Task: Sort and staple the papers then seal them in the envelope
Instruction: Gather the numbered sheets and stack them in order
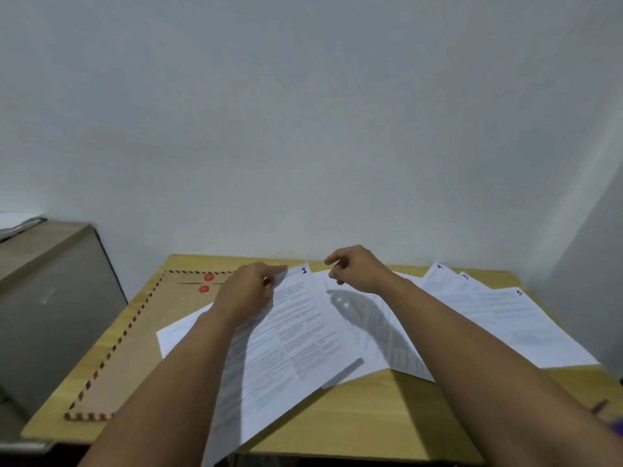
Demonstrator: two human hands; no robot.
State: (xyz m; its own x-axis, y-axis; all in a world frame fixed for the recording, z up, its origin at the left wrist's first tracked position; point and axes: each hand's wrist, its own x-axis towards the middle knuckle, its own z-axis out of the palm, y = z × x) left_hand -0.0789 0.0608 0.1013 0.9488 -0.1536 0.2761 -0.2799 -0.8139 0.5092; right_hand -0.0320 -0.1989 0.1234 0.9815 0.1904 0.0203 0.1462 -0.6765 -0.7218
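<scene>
Several printed white sheets lie fanned across a small wooden table. The sheet marked 1 lies on top in the middle; my left hand pinches its upper left edge. My right hand hovers above the sheets just right of it, fingers loosely curled and holding nothing. Sheets marked 4, 3 and 5 spread to the right. A brown envelope with a red-striped border and red string buttons lies at the left, partly under the papers. No stapler shows.
A grey cabinet stands close to the table's left side. A pale wall rises right behind the table. A purple object peeks in at the right edge by my right arm.
</scene>
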